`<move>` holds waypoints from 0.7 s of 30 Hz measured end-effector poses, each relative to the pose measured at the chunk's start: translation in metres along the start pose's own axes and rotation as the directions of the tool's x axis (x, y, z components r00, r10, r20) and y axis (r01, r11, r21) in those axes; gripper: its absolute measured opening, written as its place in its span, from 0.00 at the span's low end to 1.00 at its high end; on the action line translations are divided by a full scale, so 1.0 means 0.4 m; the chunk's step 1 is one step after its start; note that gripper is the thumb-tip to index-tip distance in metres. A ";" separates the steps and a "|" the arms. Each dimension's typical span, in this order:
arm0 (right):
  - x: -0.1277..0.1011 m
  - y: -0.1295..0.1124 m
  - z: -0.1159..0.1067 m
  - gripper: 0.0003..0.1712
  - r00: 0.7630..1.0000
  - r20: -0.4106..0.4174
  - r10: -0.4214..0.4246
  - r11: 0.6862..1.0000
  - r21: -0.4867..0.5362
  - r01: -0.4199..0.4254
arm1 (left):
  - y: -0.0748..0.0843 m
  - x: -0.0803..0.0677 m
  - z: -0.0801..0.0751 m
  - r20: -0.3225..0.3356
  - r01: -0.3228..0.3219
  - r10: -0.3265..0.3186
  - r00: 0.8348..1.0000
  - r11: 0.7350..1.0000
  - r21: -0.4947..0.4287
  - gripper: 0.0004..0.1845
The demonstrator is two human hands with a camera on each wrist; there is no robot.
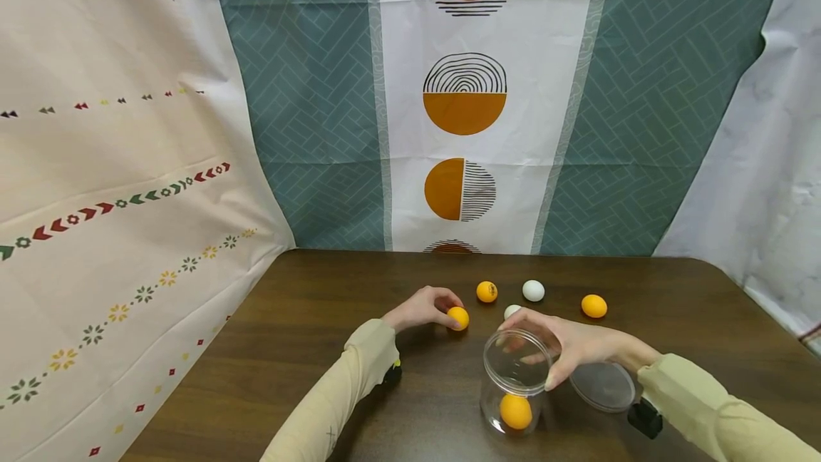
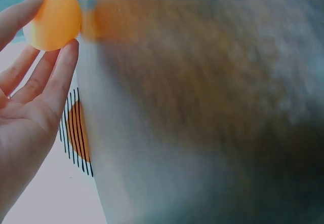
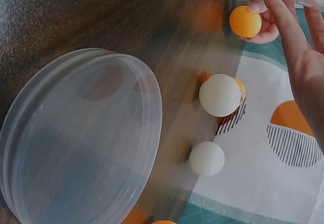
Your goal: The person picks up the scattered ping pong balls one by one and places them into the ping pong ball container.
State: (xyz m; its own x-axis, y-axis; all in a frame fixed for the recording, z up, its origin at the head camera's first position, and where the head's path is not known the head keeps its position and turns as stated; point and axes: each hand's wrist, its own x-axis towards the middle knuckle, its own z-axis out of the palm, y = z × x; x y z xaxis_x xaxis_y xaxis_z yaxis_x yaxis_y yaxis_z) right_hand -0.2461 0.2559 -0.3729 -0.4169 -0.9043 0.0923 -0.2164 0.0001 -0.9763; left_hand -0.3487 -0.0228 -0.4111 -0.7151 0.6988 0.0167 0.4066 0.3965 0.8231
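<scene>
One ball in grip: orange ball [image 1: 458, 318], pinched between thumb and fingertips of your left hand [image 1: 425, 308]; table contact, cannot tell.
Jar hold: clear jar [image 1: 515, 385], gripped at its rim by your right hand [image 1: 574, 345], thumb to the near side.
Key relation: pinched ball sits outside the jar, left of its mouth and farther from you; left hand nearer to it. Ball has no long axis; jar's runs upright, mouth up.
Jar contents: another orange ball [image 1: 516, 411], low inside.
Loose balls: nearer white ball [image 1: 512, 311], farther white ball [image 1: 533, 291], printed orange ball [image 1: 487, 291], rightmost orange ball [image 1: 594, 306].
Lid: round lid [image 1: 604, 386], right of the jar, flat.
Materials: smooth balls; see-through jar walls; cloudy, rimmed lid; dark wood-grain tabletop [image 1: 288, 319].
</scene>
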 end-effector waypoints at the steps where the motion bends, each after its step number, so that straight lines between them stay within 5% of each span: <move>1: 0.000 0.000 0.000 0.43 1.000 -0.002 0.003 1.000 0.000 -0.003 | -0.001 -0.001 -0.001 -0.002 0.000 0.000 1.000 1.000 0.001 0.14; 15: -0.002 -0.003 0.000 0.42 1.000 -0.005 0.010 1.000 -0.003 -0.010 | 0.004 -0.011 -0.021 -0.018 -0.023 0.022 1.000 0.999 -0.034 0.13; 21: 0.000 -0.003 0.001 0.42 1.000 0.004 -0.007 1.000 -0.007 0.007 | 0.049 -0.037 -0.034 0.002 -0.056 0.056 0.998 0.996 -0.072 0.14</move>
State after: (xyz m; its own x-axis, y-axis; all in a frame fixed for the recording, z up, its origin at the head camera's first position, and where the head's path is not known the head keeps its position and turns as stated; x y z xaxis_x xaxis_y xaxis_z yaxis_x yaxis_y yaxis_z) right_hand -0.2453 0.2558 -0.3718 -0.4123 -0.9058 0.0980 -0.2250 -0.0030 -0.9744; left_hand -0.3377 -0.0335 -0.3874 -0.6898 0.7214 0.0615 0.4040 0.3130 0.8595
